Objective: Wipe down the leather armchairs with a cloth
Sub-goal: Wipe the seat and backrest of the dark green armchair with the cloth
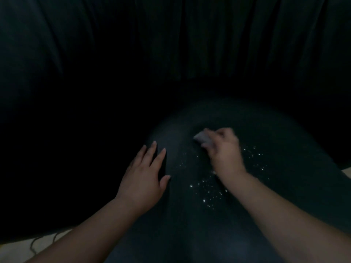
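My right hand (224, 149) grips the cloth (202, 138) on the armchair (284, 149), left hand (144, 175) flat and relaxed beside it.

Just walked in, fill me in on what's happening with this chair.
A person is wiping a dark leather armchair in dim light. The right hand grips a small pale cloth against the rounded surface, blurred as if mid-stroke. The left hand rests flat on the leather beside it, fingers straight. Bright white specks dot the leather under and beside the right forearm, so that patch is not yet wiped.
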`<action>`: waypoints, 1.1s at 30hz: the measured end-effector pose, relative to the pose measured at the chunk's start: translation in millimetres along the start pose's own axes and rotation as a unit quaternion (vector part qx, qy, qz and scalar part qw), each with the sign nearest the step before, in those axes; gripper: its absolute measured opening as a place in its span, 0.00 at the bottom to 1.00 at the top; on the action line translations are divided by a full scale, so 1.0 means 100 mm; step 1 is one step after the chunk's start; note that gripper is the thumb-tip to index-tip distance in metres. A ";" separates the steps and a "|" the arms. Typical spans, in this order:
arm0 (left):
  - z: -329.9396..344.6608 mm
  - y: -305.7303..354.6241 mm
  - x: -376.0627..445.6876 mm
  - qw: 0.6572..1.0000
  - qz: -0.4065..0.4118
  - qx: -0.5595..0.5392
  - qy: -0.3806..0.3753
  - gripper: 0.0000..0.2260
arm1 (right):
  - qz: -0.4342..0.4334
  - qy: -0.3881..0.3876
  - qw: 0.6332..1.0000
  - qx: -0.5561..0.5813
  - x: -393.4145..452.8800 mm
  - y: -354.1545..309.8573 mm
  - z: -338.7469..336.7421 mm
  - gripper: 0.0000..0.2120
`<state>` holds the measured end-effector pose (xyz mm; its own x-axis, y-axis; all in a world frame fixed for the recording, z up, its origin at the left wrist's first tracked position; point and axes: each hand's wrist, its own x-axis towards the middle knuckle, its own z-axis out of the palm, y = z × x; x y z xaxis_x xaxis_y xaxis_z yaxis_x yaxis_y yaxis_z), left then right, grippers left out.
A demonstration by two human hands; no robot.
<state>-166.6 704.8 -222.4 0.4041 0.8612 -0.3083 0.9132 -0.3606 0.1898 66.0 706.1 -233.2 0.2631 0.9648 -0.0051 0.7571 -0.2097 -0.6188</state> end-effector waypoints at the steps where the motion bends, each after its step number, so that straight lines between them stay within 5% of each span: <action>1: 0.01 0.02 0.00 1.000 -0.003 0.001 0.000 0.33 | -0.049 -0.039 0.998 0.000 -0.11 -0.13 0.12 0.18; 4: 0.01 0.04 -0.01 1.000 -0.008 -0.006 0.002 0.33 | -0.140 -0.093 0.986 -0.008 -0.18 -0.21 0.23 0.19; 8: -0.02 0.01 -0.03 1.000 0.001 -0.002 -0.002 0.32 | 0.006 0.028 1.000 0.010 0.14 0.13 -0.01 0.15; 12: -0.04 0.01 -0.05 1.000 -0.009 -0.025 -0.006 0.31 | -0.050 0.006 0.999 -0.006 -0.11 -0.09 0.11 0.18; 17: -0.02 -0.01 -0.11 0.999 -0.015 -0.033 -0.006 0.30 | -0.013 0.000 0.998 0.058 -0.06 -0.11 0.07 0.24; 22: 0.02 -0.01 -0.11 0.999 -0.017 -0.039 -0.004 0.30 | -0.201 -0.112 0.973 -0.019 -0.29 -0.31 0.11 0.20; 26: 0.02 -0.04 -0.14 0.999 -0.013 -0.047 -0.002 0.30 | -0.058 0.002 0.998 -0.018 -0.10 -0.12 -0.02 0.16; 30: 0.00 -0.03 -0.14 0.999 -0.014 -0.043 -0.009 0.30 | -0.167 -0.090 0.982 0.004 -0.42 -0.37 0.16 0.15; 33: 0.00 -0.03 -0.15 0.998 -0.016 -0.052 -0.012 0.30 | -0.096 -0.046 0.994 -0.008 -0.23 -0.24 0.11 0.15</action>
<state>-174.9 693.3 -218.1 0.3769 0.8622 -0.3384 0.9158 -0.2923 0.2755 35.6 690.4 -227.2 0.0583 0.9975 0.0399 0.7978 -0.0225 -0.6025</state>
